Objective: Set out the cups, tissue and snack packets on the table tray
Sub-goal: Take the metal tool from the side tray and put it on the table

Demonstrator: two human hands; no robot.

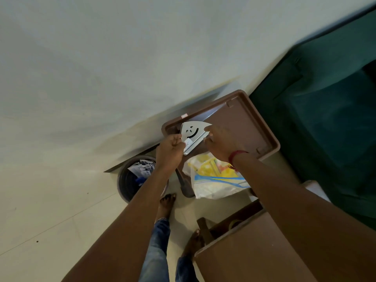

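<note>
A brown plastic table tray (pixel 244 123) stands against the wall. At its left end sits a silver tissue holder (pixel 192 132) with a smiley face cut into it. My left hand (pixel 169 151) pinches the holder's lower left edge, where a white tissue corner shows. My right hand (pixel 219 143) grips the holder's right side. A white plastic bag (pixel 211 180) with yellow and blue snack packets lies on the tray's near edge, partly under my right wrist. No cups are visible.
A round bin (pixel 134 178) holding crumpled paper stands on the floor left of the tray. A dark green sofa (pixel 325 110) is on the right. A brown cardboard box (pixel 254 253) sits near my bare feet.
</note>
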